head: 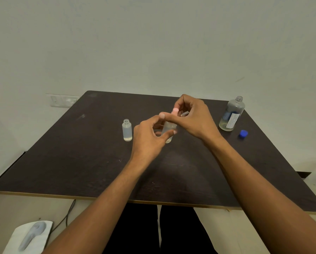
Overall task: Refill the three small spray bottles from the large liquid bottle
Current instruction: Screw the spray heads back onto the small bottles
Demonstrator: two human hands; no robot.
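Head view: a small spray bottle (169,132) at table centre is gripped by the left hand (150,138), while its pink spray top (175,111) is pinched by the right hand (192,116). A tilted bottle could be spilled. Counted: two small bottles seen, one (127,130) uncapped at left; one large bottle (231,114) open at right; one blue cap (243,134).

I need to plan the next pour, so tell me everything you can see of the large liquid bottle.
The large liquid bottle is clear plastic with a rounded shoulder and a threaded neck. It stands upright and uncapped at the far right of the dark table. A white printed label and a blue patch show on its side; the text is unreadable. Only a shallow layer of liquid sits at its bottom. Nothing touches it; a blue cap lies apart, nearer the person.
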